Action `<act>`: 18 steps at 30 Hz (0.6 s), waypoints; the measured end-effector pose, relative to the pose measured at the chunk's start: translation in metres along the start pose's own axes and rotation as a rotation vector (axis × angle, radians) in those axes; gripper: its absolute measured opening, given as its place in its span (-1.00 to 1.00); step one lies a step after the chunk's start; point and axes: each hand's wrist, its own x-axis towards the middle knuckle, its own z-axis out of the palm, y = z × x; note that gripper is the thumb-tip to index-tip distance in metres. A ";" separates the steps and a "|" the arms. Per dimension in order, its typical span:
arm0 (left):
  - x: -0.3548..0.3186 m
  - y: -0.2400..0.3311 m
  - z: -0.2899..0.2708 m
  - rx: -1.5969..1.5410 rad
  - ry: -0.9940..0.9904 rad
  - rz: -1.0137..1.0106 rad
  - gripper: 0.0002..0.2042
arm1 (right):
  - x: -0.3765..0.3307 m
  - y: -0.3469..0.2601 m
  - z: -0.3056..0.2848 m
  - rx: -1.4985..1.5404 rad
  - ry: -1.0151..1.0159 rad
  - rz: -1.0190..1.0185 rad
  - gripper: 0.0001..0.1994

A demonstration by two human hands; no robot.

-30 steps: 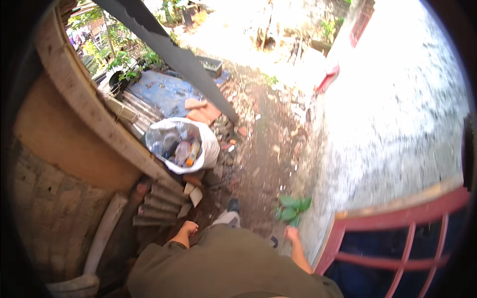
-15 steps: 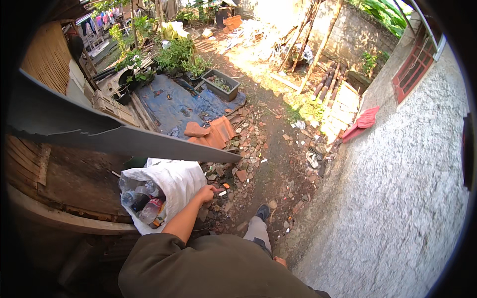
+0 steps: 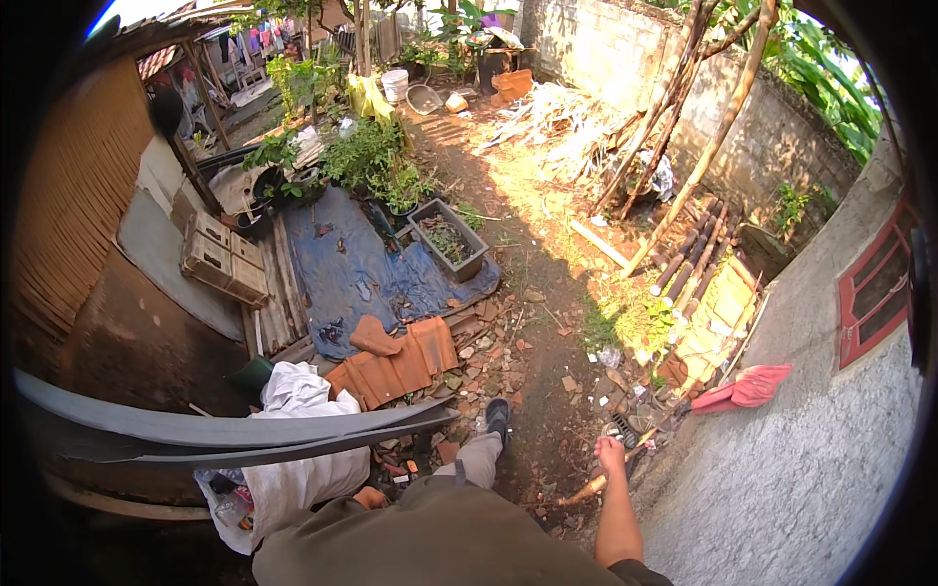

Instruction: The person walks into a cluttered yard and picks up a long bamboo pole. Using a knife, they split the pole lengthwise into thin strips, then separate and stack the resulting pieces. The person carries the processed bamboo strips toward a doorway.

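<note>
Far left: white sack [image 3: 303, 485], mouth showing clear plastic bottles [image 3: 234, 508]; grey curved strip [image 3: 244, 430] crosses the view over it. Left hand [image 3: 371, 497] just beside the sack, part hidden by the dark shirt [image 3: 430, 532]; finger state cannot be told. Orange roof tiles [image 3: 425, 352] on the ground beyond. Centre: shoe [image 3: 498, 420] on dirt. Right hand [image 3: 610, 452] over a tan stick [image 3: 583, 490], fingers curled; grasp cannot be told. Far right: pink cloth [image 3: 747, 388] by the rough wall [image 3: 831, 430]

Room along dirt path [image 3: 542, 391], white sack [image 3: 313, 485] left, rough wall [image 3: 782, 479] right
</note>
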 end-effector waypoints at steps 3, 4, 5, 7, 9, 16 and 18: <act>0.100 0.037 -0.067 -0.438 0.013 -0.452 -0.79 | 0.089 0.019 0.024 -0.005 -0.029 0.066 -0.78; 0.145 0.077 -0.113 -0.737 0.117 -0.649 -0.79 | 0.115 0.000 0.025 -0.045 -0.017 0.104 -0.78; 0.183 0.113 -0.161 -0.851 0.192 -0.698 -0.79 | 0.131 -0.004 0.024 -0.079 -0.022 0.248 -0.79; 0.250 0.183 -0.257 -0.885 0.347 -0.603 -0.77 | 0.161 -0.017 0.017 -0.227 -0.227 0.429 -0.76; 0.313 0.249 -0.374 -0.699 0.343 -0.309 -0.74 | 0.207 0.032 -0.015 -0.026 -0.407 0.580 -0.69; 0.458 0.362 -0.669 -0.391 0.638 -0.018 -0.56 | 0.397 -0.079 -0.005 -0.361 -0.304 0.484 -0.72; 0.515 0.376 -0.731 -0.585 0.641 -0.002 -0.56 | 0.499 -0.047 -0.035 -0.631 -0.375 0.220 -0.73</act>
